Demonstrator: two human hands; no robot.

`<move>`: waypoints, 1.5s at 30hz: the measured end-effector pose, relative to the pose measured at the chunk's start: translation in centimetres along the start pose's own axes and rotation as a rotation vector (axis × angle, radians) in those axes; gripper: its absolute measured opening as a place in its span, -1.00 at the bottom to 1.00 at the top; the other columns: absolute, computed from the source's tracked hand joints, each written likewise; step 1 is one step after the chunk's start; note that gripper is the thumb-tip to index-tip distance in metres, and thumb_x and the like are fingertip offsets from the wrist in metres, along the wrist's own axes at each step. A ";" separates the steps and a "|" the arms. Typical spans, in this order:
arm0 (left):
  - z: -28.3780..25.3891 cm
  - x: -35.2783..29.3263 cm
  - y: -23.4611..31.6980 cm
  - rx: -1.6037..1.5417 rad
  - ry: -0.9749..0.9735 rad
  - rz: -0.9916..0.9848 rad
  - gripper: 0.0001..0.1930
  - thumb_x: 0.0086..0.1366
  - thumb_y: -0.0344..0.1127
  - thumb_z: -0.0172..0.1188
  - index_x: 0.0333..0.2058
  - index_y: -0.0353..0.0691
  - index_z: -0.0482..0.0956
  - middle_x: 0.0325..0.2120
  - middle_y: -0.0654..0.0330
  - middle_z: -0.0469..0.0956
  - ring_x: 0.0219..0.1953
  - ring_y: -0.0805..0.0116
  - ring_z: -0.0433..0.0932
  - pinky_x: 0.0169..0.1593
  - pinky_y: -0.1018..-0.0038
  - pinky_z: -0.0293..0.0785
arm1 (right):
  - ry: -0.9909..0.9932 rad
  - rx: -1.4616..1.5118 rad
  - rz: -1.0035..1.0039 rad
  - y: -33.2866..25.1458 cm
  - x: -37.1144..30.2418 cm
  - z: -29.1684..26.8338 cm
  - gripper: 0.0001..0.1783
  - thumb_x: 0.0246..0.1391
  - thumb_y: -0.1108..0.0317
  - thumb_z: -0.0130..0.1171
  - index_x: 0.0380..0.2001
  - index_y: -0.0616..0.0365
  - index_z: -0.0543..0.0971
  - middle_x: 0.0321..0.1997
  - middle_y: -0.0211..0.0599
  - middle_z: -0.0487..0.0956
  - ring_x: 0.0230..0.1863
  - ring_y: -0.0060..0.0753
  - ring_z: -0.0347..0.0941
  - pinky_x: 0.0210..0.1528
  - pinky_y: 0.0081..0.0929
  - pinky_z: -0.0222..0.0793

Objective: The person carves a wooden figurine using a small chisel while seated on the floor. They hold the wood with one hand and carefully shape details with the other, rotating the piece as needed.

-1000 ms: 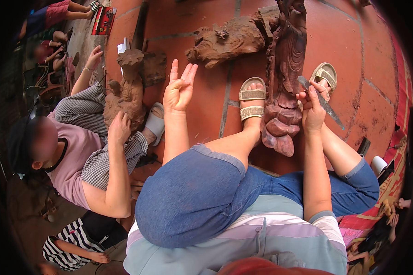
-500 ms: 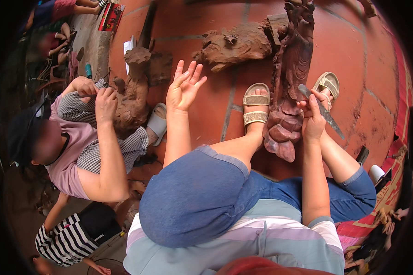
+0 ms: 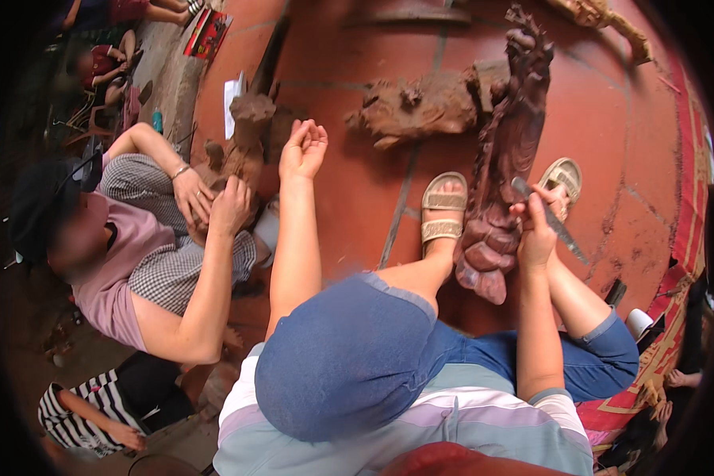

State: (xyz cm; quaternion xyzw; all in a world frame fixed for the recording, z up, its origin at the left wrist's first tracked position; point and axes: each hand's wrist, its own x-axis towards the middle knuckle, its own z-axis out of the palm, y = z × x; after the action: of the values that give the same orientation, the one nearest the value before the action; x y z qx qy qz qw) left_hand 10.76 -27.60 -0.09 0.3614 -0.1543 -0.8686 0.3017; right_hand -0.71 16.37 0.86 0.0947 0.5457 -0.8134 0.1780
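My right hand (image 3: 538, 238) is closed around a grey metal file (image 3: 565, 239), a long flat blade tapering at its lower right end. Beside it, between my sandalled feet, a dark reddish carved wooden sculpture (image 3: 506, 163) leans away from me, its rounded, lobed end (image 3: 484, 258) nearest. The file's broad end is close to the sculpture's right side; whether they touch I cannot tell. My left hand (image 3: 303, 151) is raised off to the left with loosely bent fingers and nothing in them.
A rough brown wood piece (image 3: 420, 109) lies on the red tiled floor (image 3: 357, 214). At left a co-worker (image 3: 135, 246) sits with both hands at another wooden carving (image 3: 247, 131). A pale carved piece (image 3: 611, 28) is at far right; a red patterned mat (image 3: 666, 317) borders the right.
My left hand's spread fingers have bent inward. The right hand keeps its hold on the file. The co-worker's hands have moved down and right onto the carving. The view has shifted slightly.
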 end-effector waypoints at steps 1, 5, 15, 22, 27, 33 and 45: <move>1.1 1.4 -1.0 -0.055 0.003 -0.020 -0.16 0.12 -0.74 0.11 0.33 0.06 0.08 0.18 -0.06 0.26 0.26 0.00 0.26 0.11 0.12 0.46 | 0.005 -0.043 -0.005 0.0 0.1 -0.2 -0.79 0.21 0.41 0.09 -0.10 0.24 0.45 -0.28 -0.28 0.52 -0.42 -0.52 0.53 -0.32 -0.54 0.54; 13.0 -5.5 -6.8 0.303 -0.544 -0.129 -0.37 0.15 -0.69 0.16 0.19 -0.09 0.29 -0.17 0.19 0.52 -0.16 0.38 0.54 0.07 0.36 0.48 | 0.052 0.039 -0.063 -0.8 0.8 -0.8 -0.78 0.20 0.47 0.10 -0.10 0.27 0.46 -0.25 -0.27 0.53 -0.36 -0.46 0.57 -0.22 -0.48 0.59; 4.2 -16.4 -22.4 1.093 -0.641 -0.618 0.22 0.03 -0.26 0.44 0.39 -0.06 -0.41 0.37 -0.10 -0.18 0.38 0.08 -0.02 0.34 0.26 0.04 | 0.041 -0.055 -0.338 -1.9 4.7 -0.5 -0.88 0.07 0.53 0.25 -0.29 0.30 0.58 -0.23 -0.37 0.54 -0.28 -0.66 0.48 -0.21 -0.71 0.41; 4.6 -16.6 -22.7 1.002 -0.592 -0.680 0.24 0.01 -0.41 0.42 0.38 -0.13 -0.47 0.37 -0.08 -0.15 0.38 0.10 -0.01 0.36 0.30 -0.01 | 0.129 -0.390 -0.512 -0.2 2.4 0.6 -0.92 -0.04 0.48 0.32 -0.44 0.24 0.62 -0.34 -0.19 0.62 -0.29 -0.47 0.56 -0.20 -0.58 0.46; 4.4 -16.6 -22.9 0.981 -0.537 -0.686 0.25 -0.02 -0.45 0.43 0.38 -0.06 -0.45 0.34 -0.06 -0.05 0.35 0.11 0.06 0.35 0.27 0.05 | 0.151 -0.464 -0.615 -0.9 3.2 0.2 -0.94 -0.04 0.52 0.30 -0.43 0.24 0.63 -0.34 -0.22 0.62 -0.29 -0.46 0.57 -0.21 -0.57 0.47; 4.7 -16.3 -22.7 0.946 -0.558 -0.685 0.24 -0.02 -0.47 0.42 0.38 -0.08 -0.44 0.33 -0.08 -0.03 0.33 0.10 0.09 0.34 0.26 0.08 | 0.166 -0.474 -0.669 -1.4 3.4 0.8 -0.93 -0.05 0.53 0.31 -0.43 0.25 0.61 -0.36 -0.23 0.61 -0.31 -0.46 0.59 -0.25 -0.59 0.49; 5.0 -16.2 -22.6 0.912 -0.537 -0.715 0.22 -0.01 -0.53 0.38 0.39 -0.02 -0.44 0.32 -0.10 -0.03 0.33 0.09 0.09 0.33 0.24 0.10 | 0.104 -0.585 -0.664 -0.7 2.2 0.3 -0.90 -0.08 0.53 0.30 -0.42 0.22 0.60 -0.34 -0.20 0.62 -0.31 -0.38 0.59 -0.25 -0.54 0.50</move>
State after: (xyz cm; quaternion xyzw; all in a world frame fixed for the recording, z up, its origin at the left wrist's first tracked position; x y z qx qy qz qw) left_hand 6.88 0.31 1.01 0.2524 -0.4488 -0.8230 -0.2400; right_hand -3.01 15.93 0.75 -0.0990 0.7620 -0.6319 -0.1012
